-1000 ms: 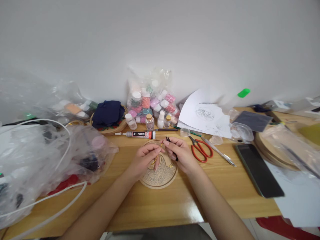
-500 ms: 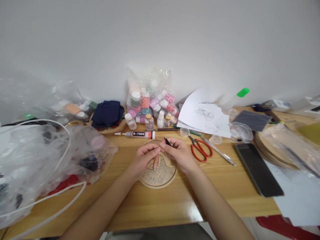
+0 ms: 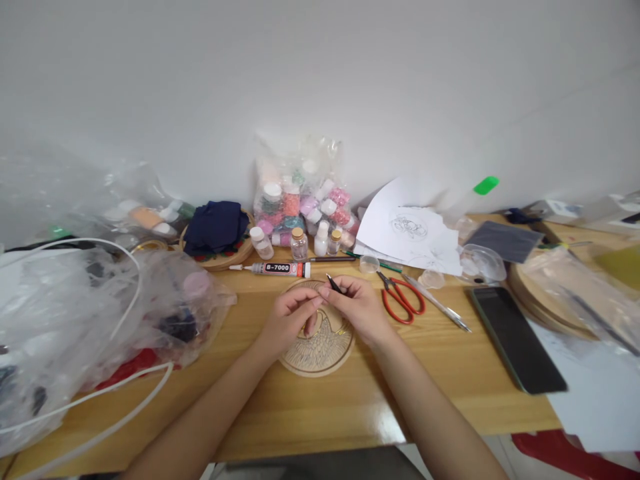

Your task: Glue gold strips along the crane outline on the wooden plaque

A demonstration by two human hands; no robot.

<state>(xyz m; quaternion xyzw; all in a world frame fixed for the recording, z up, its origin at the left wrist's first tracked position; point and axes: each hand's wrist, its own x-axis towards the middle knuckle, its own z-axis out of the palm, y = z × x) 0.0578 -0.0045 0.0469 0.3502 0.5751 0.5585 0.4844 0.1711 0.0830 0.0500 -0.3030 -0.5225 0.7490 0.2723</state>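
Note:
A round wooden disc (image 3: 317, 357) with a carved line pattern and some gold lines lies flat on the table, partly hidden beneath both hands. My right hand (image 3: 357, 307) is closed around a slim black pointed tool (image 3: 334, 284), which looks like tweezers; its tip points up and away to the left. My left hand (image 3: 293, 319) pinches thumb against index finger, right beside my right thumb. Whatever is between the two sets of fingertips is too small to make out.
Behind the disc are a B-7000 glue tube (image 3: 280, 269), small bottles (image 3: 299, 244) and a bag of bead jars (image 3: 300, 193). Rightward lie red-handled pliers (image 3: 403, 300), a silver pen-like tool (image 3: 443, 307) and a phone (image 3: 517, 340). Plastic bags (image 3: 165, 313) and a white cable (image 3: 140, 280) are leftward.
The black tool's tip has tilted slightly to the left in my right hand. My left hand's lower fingers have curled in a little. Everything on the table lies as before.

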